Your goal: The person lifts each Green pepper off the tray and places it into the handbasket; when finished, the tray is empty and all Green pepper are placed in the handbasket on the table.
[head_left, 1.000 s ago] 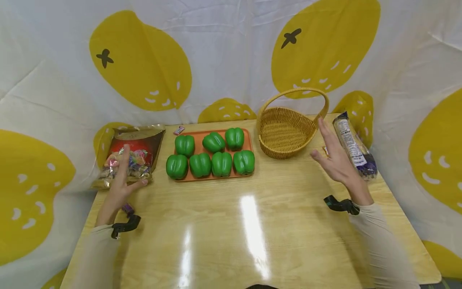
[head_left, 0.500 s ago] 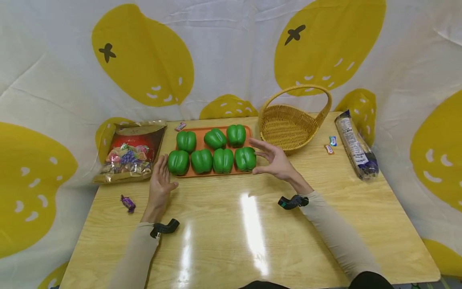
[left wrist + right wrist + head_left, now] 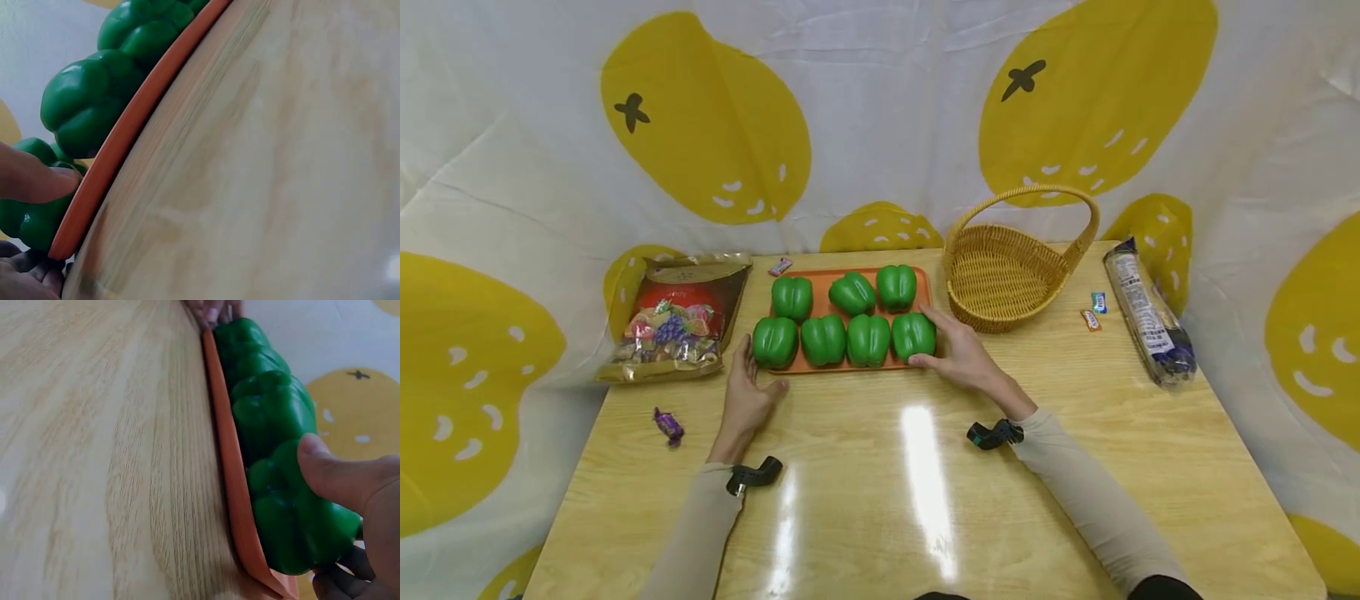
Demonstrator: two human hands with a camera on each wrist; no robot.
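Several green bell peppers (image 3: 868,340) sit in two rows on an orange tray (image 3: 820,372). At the tray's left end is my left hand (image 3: 747,406), fingers alongside the end and thumb spread out in front. The left wrist view has that thumb (image 3: 47,182) in front of the end pepper (image 3: 39,228), with the fingers low beside the rim. My right hand (image 3: 958,357) is at the opposite end, around the front right pepper (image 3: 914,335). In the right wrist view its thumb (image 3: 331,472) overlaps this pepper; its fingers, partly hidden, bend near the tray's end.
A wicker basket (image 3: 1000,271) with a tall handle stands right of the tray. Beyond it lie two small wrapped sweets (image 3: 1091,319) and a long purple packet (image 3: 1150,317). On the left are a candy bag (image 3: 677,321) and a purple wrapped sweet (image 3: 668,427). Another sweet (image 3: 780,267) lies behind the tray.
Both hands have come inward: the left from over the candy bag, the right from beside the basket, to the tray's two ends. Over the last half second they close in slightly. The tray stays put.
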